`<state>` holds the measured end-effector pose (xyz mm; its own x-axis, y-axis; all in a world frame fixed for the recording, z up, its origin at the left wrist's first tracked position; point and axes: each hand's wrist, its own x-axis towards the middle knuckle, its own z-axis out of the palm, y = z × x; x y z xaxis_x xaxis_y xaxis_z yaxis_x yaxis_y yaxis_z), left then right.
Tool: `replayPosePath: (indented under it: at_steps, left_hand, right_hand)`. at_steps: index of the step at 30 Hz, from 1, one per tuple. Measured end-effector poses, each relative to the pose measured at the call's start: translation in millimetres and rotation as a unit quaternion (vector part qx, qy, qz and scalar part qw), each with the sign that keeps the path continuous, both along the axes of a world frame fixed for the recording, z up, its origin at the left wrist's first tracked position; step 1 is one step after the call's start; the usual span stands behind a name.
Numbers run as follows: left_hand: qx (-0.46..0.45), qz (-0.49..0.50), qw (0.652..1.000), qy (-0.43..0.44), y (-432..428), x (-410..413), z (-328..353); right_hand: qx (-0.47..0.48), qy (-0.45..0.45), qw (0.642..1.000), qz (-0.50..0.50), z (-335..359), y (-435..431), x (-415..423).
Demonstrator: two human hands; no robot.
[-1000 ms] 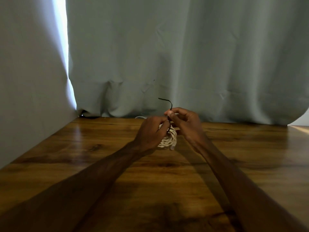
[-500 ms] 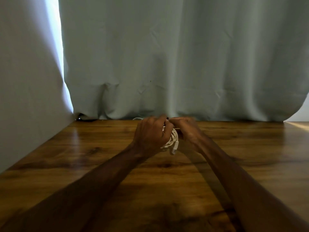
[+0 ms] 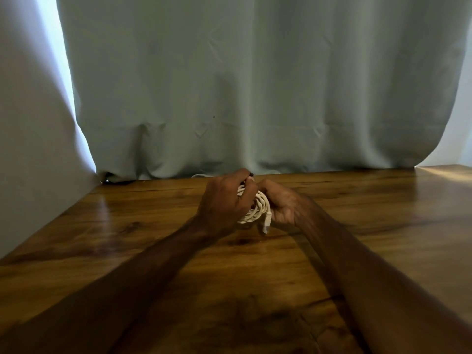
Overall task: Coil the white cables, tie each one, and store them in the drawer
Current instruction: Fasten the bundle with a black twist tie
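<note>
1. A small, tight coil of white cable (image 3: 259, 209) was held just above the centre of the frame, between the two hands and a little over the glossy brown wooden table (image 3: 370, 213).
2. The left hand (image 3: 223, 204) showed its back to the camera. Its grip was clamped on the coil's left side, with the fingers curled over the top of the loops.
3. The right hand (image 3: 279, 206) lay palm inward against the coil's right side. Its grip was also closed on the loops, and its thumb met the left hand's fingertips at the top.
4. A pale plastic plug (image 3: 266, 224) at the cable's end hung from the lower right of the coil, tip down. Whether it touched the wood could not be told.
5. Both bare forearms ran from the lower corners of the frame up to the centre.
6. A pale grey-green fabric curtain (image 3: 255, 85) filled the upper half, its hem resting along the table's far edge. A bright strip of daylight (image 3: 63, 72) showed at a gap in the upper left.
7. A short arc of white cable (image 3: 199, 175) peeped out at the hem, just left of the left hand.
</note>
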<state>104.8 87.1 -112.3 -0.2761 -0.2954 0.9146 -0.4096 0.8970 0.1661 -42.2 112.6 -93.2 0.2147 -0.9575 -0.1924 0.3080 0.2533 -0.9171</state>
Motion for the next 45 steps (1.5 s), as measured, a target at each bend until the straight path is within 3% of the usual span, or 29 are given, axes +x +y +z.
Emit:
replayPosePath:
  at_steps: [3,5,8,11,13,15,18,24,36,40,45]
  left_hand:
    - [0.021,0.017,1.0,0.002,-0.9,-3.7,1.1]
    - [0.045,0.041,0.998,-0.002,-8.0,-0.2,-0.8]
    - [0.076,0.097,0.992,-0.006,-17.0,7.1,-2.2]
    - [0.111,0.166,0.98,0.026,-25.5,16.0,1.9]
    - [0.152,0.2,0.966,0.065,-35.7,24.0,3.8]
    - [0.191,0.212,0.952,0.109,-46.4,33.0,5.3]
    - [0.225,0.21,0.938,0.158,-54.0,43.7,8.9]
    - [0.306,0.213,0.906,0.199,-50.7,34.1,10.0]
    - [0.305,0.203,0.912,0.182,-39.1,22.9,25.0]
    - [0.284,0.199,0.921,0.178,-52.6,39.2,17.6]
    - [0.218,0.206,0.948,0.103,-48.4,40.1,15.0]
  right_hand:
    - [-0.02,0.016,1.0,-0.002,3.0,-1.0,0.1]
    - [-0.071,0.111,0.991,-0.04,6.5,-5.9,1.8]
    - [-0.177,0.321,0.919,-0.146,5.3,-12.5,6.6]
    - [-0.328,0.372,0.835,-0.238,7.4,-8.5,17.4]
    - [-0.365,0.336,0.839,-0.224,13.2,-2.0,28.1]
    - [-0.364,0.38,0.836,-0.156,14.8,3.5,45.0]
    - [-0.36,0.514,0.77,-0.116,5.1,8.5,68.3]
    - [-0.34,0.471,0.803,-0.132,-7.6,10.4,81.2]
    - [-0.301,0.278,0.886,-0.219,-2.6,10.8,70.8]
    - [-0.293,0.301,0.89,-0.176,9.8,14.0,70.2]
    - [-0.296,0.323,0.884,-0.164,21.1,12.6,64.8]
